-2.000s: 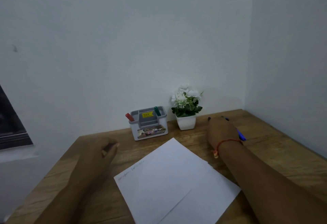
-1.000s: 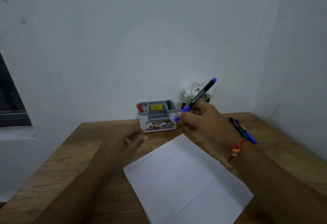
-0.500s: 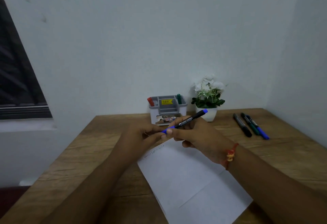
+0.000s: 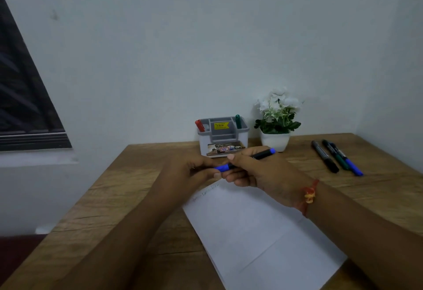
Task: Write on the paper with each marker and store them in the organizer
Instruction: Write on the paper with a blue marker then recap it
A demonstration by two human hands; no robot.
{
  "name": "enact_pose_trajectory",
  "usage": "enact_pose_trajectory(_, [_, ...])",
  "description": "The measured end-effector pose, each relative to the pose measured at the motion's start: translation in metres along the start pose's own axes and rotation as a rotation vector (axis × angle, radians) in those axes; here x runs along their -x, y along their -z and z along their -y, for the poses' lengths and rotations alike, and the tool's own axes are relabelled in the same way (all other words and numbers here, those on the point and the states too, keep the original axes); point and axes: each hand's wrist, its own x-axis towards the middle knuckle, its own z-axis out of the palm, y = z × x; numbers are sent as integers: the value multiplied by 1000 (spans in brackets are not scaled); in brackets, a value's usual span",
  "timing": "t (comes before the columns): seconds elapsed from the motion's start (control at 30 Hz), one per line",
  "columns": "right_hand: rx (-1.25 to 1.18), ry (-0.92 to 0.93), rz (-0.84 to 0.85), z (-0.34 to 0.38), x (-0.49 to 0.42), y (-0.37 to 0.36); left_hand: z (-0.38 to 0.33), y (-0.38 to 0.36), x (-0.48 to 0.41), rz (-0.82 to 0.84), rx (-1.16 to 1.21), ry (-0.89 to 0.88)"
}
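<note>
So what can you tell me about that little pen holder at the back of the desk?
The organizer is a small, plastic-looking box, white below with a grey compartmented insert. It stands upright on the wooden desk near the wall, left of the potted plant. It bears a yellow price sticker and a printed label. A red marker and a green marker stand in it.

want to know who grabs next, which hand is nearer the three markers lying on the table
Right. The right hand is just left of the three markers, its grip on the blue marker. The left hand is farther left, pinching its cap end.
</note>
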Motion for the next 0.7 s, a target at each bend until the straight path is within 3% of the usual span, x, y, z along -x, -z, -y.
enact_pose_trajectory(0.27, [-53, -29, 81, -1, -9, -2, 6, 7, -1, 10, 13, -9])
enact_pose_trajectory(0.47, [-22, 19, -139, 4, -4, 0, 25, 8, -1, -28, -145, 162])
enact_pose_trajectory(0.7, [169, 18, -140, -7, 4, -8, 37, -4, -5, 79, -304, 326])
